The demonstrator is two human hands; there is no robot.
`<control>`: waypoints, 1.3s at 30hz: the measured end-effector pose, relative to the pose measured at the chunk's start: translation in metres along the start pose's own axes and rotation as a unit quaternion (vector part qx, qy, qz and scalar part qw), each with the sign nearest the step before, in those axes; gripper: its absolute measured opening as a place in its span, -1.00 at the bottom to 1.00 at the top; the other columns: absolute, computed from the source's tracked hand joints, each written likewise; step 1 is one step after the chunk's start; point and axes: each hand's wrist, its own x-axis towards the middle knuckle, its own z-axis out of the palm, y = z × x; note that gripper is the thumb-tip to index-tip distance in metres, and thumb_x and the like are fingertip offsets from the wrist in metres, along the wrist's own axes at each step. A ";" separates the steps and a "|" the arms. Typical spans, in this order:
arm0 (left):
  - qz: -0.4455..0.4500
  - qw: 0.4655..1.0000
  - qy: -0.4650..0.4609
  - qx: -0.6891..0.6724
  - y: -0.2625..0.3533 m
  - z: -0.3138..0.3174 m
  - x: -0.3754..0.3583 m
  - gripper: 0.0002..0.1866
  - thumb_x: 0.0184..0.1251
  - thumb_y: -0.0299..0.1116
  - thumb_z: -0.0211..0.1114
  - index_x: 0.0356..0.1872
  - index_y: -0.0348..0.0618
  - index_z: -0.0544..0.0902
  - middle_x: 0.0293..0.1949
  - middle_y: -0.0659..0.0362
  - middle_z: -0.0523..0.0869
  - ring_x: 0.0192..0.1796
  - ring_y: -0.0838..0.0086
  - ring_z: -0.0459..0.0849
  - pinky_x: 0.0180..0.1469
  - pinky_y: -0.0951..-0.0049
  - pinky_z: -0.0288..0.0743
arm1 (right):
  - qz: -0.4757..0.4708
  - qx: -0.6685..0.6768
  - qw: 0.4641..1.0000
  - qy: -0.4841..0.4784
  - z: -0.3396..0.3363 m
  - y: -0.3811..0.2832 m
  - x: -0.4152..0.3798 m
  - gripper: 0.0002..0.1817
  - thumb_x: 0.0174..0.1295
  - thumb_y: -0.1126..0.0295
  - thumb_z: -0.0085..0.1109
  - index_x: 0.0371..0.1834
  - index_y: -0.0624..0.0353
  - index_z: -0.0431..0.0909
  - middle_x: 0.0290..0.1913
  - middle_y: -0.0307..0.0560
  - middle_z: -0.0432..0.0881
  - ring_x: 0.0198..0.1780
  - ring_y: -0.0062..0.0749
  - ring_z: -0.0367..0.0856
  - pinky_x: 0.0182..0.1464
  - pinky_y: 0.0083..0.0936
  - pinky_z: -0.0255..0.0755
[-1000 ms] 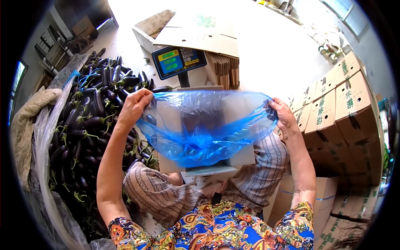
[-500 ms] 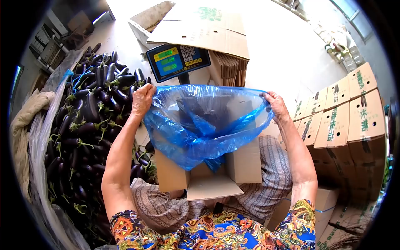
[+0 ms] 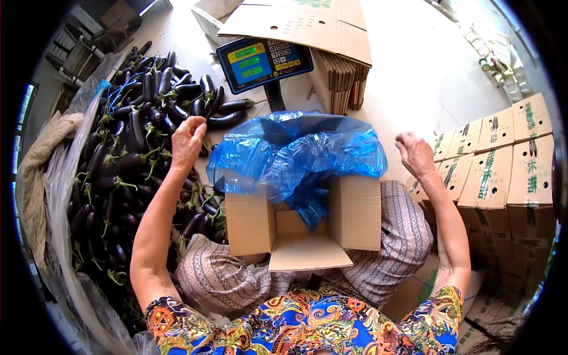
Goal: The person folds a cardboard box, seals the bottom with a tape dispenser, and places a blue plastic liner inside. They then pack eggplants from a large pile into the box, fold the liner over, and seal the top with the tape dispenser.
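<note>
A blue plastic bag [image 3: 331, 148] lies draped over the open cardboard box [image 3: 251, 222] between my knees, part of it hanging down inside. The box's near flap points toward me. My left hand [image 3: 188, 142] is in the air left of the bag, above the edge of the eggplant heap [image 3: 127, 171]; its fingers are curled together with nothing in them. On the other side, my right hand [image 3: 416, 155] hovers apart from the bag with its fingers bent inward and nothing in them. Several eggplants lie close beyond my left hand.
A scale display [image 3: 263, 64] with lit green readouts stands behind the bag. Next to it, a flat cardboard piece [image 3: 296, 26] rests on folded boxes [image 3: 337, 77]. Printed cartons [image 3: 485, 165] are stacked at right. Clear plastic sheeting [image 3: 56, 207] edges the heap at left.
Both hands have let go of the bag's rim and moved outward from it. The bag, stretched wide before, has sunk and crumpled over the box.
</note>
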 end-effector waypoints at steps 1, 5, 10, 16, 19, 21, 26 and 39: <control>0.002 1.000 -0.020 -0.024 0.027 -0.008 -0.007 -0.78 0.35 -0.34 0.32 -0.07 -0.23 0.70 -0.28 0.15 0.75 -0.26 0.51 0.71 -0.19 0.50 0.58 | -0.037 0.092 0.994 0.043 -0.015 -0.021 0.002 -0.82 0.29 0.30 0.23 -0.25 0.20 0.65 -0.21 0.07 0.67 -0.34 -0.08 0.69 -0.17 -0.25 0.59; 0.111 0.982 -0.150 0.016 0.121 -0.008 -0.058 -0.51 0.10 -0.39 0.51 0.08 -0.17 0.57 -0.15 0.15 0.64 -0.08 0.46 0.65 -0.10 0.46 0.58 | -0.223 0.064 0.968 0.091 -0.038 -0.126 -0.009 -0.47 0.05 0.12 0.49 0.03 0.14 0.56 0.13 0.07 0.56 -0.03 -0.08 0.67 -0.05 -0.33 0.64; 0.116 0.962 -0.232 0.086 0.114 0.016 -0.092 -0.31 -0.04 -0.35 0.59 0.19 -0.14 0.49 0.00 0.05 0.55 0.04 0.29 0.59 0.06 0.28 0.54 | -0.222 -0.042 0.972 0.057 0.007 -0.148 0.011 -0.80 0.03 0.59 0.24 -0.25 0.18 0.55 -0.21 -0.03 0.55 -0.13 -0.18 0.65 -0.14 -0.28 0.61; 0.195 0.939 -0.230 0.166 0.115 0.026 -0.109 0.05 -0.26 -0.13 0.69 0.38 -0.09 0.33 0.27 -0.04 0.35 0.33 -0.01 0.29 0.37 0.04 0.22 | -0.157 0.181 0.970 0.048 -0.046 -0.130 -0.017 -0.86 0.01 0.54 0.28 -0.41 0.20 0.48 -0.22 -0.06 0.55 -0.17 -0.13 0.63 -0.12 -0.25 0.56; 0.280 0.917 -0.221 0.180 0.118 0.042 -0.119 0.23 -0.35 -0.10 0.71 0.49 0.03 0.19 0.43 0.00 0.22 0.43 0.02 0.19 0.39 0.03 0.14 | -0.105 0.341 0.934 0.020 -0.068 -0.126 -0.036 -0.82 0.03 0.49 0.31 -0.53 0.22 0.45 -0.16 -0.08 0.61 -0.20 -0.36 0.57 -0.18 -0.44 0.51; 0.316 0.898 -0.204 0.229 0.111 0.051 -0.123 0.27 -0.37 -0.12 0.71 0.51 0.04 0.13 0.44 0.00 0.19 0.46 0.03 0.16 0.39 0.04 0.14 | -0.041 0.424 0.905 -0.028 -0.079 -0.118 -0.047 -0.79 0.10 0.49 0.30 -0.57 0.22 0.43 -0.12 -0.11 0.65 -0.26 -0.59 0.49 -0.26 -0.56 0.45; 0.375 0.893 -0.148 0.201 0.099 0.056 -0.119 -0.53 -0.08 -0.51 0.39 -0.01 -0.08 0.61 0.00 0.13 0.61 0.16 0.16 0.53 0.20 0.14 0.29 | -0.026 0.487 0.873 -0.018 -0.081 -0.093 -0.069 -0.73 0.30 0.39 0.28 -0.53 0.27 0.55 -0.19 -0.13 0.64 -0.32 -0.64 0.44 -0.29 -0.60 0.40; 0.179 0.796 -0.569 0.103 0.164 -0.073 -0.206 -0.81 0.14 -0.54 0.28 -0.19 -0.20 0.68 -0.34 0.01 0.71 -0.17 0.09 0.71 -0.06 0.13 0.57 | -0.244 0.143 0.938 -0.201 -0.085 -0.080 -0.167 -0.88 0.04 0.44 0.34 -0.33 0.11 0.65 -0.24 -0.11 0.63 -0.10 -0.16 0.59 -0.02 -0.32 0.54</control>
